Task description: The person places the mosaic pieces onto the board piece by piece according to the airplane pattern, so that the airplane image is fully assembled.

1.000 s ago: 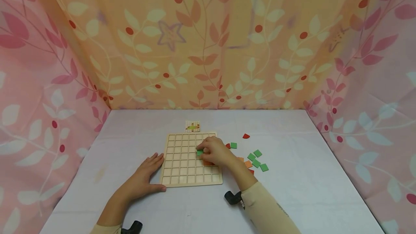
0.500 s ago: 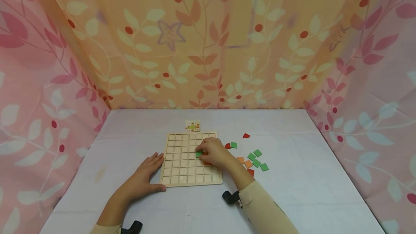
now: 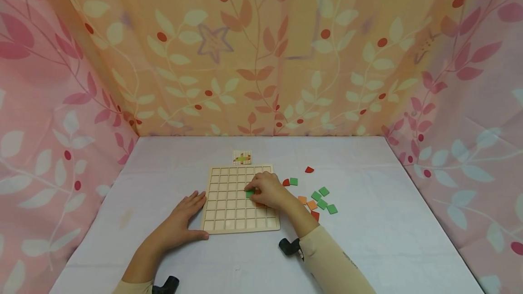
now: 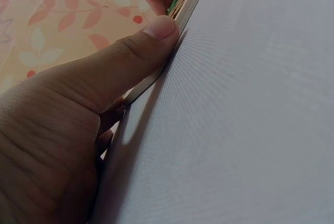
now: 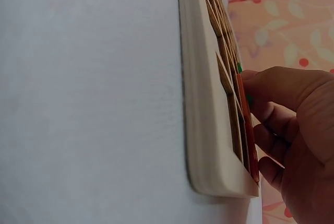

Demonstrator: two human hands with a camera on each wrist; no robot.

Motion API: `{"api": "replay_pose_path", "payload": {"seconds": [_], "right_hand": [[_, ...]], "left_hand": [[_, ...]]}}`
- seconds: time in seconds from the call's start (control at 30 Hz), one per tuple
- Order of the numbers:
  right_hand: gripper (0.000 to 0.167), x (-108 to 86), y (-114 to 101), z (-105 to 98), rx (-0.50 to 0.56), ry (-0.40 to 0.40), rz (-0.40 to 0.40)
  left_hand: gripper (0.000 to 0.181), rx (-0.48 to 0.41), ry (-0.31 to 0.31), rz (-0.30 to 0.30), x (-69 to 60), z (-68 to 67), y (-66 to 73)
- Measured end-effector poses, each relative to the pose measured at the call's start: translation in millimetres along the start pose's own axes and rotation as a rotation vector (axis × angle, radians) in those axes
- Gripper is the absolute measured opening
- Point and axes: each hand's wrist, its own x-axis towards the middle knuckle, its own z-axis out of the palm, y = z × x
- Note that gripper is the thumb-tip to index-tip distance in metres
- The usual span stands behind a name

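Note:
A wooden grid board lies on the white table. My left hand braces its near left corner, fingers spread along the left side and thumb at the front edge; the left wrist view shows that thumb against the rim. Over the right part of the board, my right hand pinches a small green square tile at one of the cells. Orange and red pieces sit in the board beneath that hand, mostly hidden from above. In the right wrist view the thumb is beside the green.
Right of the board lie loose green tiles, orange tiles and red pieces, some rounded. A small pattern card lies behind the board. Patterned curtains stand at the back and both sides.
My right hand and the green tile have shifted slightly left over the board, with the forearm following. The left hand keeps its place at the corner.

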Motion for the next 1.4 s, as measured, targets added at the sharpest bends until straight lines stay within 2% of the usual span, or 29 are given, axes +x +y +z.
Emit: {"api": "replay_pose_path", "payload": {"seconds": [0.63, 0.73, 0.87, 1.1, 1.4], "right_hand": [[0.025, -2.8, -3.9, -3.1, 0.010, 0.011, -0.009], [0.026, -4.8, -4.2, -7.7, -0.015, 0.020, -0.029], [0.027, -10.8, -6.6, -24.1, -0.010, 0.041, -0.046], [0.026, -35.0, -5.6, -61.1, 0.016, 0.104, -0.061], [0.025, -86.8, 16.8, -99.3, 0.054, 0.197, 0.044]], "left_hand": [[0.118, 0.000, 0.000, -0.010, -0.6, 1.5, -2.5], [0.118, 0.002, -0.002, -0.009, -0.8, 2.1, -3.0], [0.118, 0.001, -0.002, -0.004, -1.0, 2.2, -3.6], [0.118, 0.006, 0.005, 0.003, -0.9, 1.7, -4.2], [0.117, 0.012, 0.004, 0.018, -0.2, 0.1, -2.8]]}}
